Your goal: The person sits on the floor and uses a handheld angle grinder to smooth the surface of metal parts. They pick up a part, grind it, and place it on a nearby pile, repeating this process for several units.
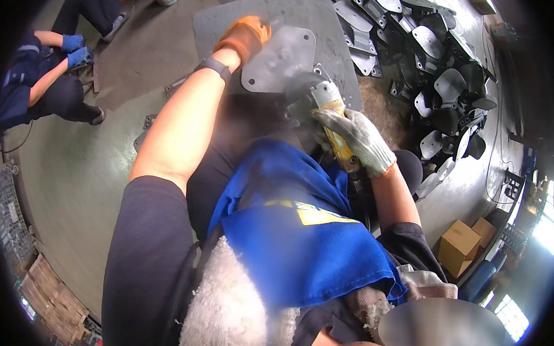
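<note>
At upper left, a co-worker (65, 99) in blue gloves (79, 58) is showing. At upper centre, the orange-gloved left hand (244, 37) is lying at the upper left corner of a grey metal plate (281, 57); its fingers are blurring, so I cannot tell their opening or grip. Right of centre, the white-gloved right hand (360, 138) is wrapping its fingers around a yellow grinder (336, 142). Metal parts (428, 43) are lying heaped at upper right.

L hand (246, 35) stretched fwd, R hand (362, 136) curled closer in.
</note>
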Action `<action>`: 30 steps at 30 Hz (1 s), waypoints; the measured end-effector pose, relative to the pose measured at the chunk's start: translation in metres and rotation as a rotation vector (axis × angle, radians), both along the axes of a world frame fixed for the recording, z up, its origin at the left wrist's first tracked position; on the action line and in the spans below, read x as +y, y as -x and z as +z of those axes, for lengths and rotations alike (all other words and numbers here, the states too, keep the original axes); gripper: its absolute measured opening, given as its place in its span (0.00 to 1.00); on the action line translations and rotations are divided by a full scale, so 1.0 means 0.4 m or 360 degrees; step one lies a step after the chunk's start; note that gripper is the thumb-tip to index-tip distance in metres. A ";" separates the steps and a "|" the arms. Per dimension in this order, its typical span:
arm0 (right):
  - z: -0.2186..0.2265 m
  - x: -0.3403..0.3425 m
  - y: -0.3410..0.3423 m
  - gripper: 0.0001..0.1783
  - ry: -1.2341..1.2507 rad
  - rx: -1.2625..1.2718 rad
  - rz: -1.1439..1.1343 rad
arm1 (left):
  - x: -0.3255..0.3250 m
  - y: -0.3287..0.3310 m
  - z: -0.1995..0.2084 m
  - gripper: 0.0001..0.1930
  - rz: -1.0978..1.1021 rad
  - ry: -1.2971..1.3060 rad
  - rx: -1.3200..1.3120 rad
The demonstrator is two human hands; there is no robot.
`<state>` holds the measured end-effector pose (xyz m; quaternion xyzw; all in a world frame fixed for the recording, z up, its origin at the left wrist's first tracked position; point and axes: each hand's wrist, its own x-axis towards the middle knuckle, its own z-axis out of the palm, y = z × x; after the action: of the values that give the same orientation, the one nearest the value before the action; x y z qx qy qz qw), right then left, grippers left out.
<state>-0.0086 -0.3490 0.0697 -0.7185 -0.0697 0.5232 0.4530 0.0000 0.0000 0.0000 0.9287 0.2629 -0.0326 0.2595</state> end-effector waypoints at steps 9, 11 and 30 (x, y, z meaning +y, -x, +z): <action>0.076 -0.010 0.085 0.25 -0.0066 0.0021 -0.0014 | -0.008 0.105 0.014 0.11 -0.0074 -0.0047 -0.0230; 0.048 -0.017 0.065 0.24 -0.0129 0.0039 -0.0003 | 0.005 0.077 -0.007 0.13 -0.0045 0.0045 -0.0253; 0.102 -0.101 0.104 0.16 -0.0334 0.0383 -0.0400 | -0.117 0.110 0.097 0.13 0.0324 0.0147 -0.0097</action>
<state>-0.0501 -0.3896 0.1104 -0.6027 0.0209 0.5344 0.5923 -0.0440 -0.0470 0.0390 0.8848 0.3461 0.0101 0.3119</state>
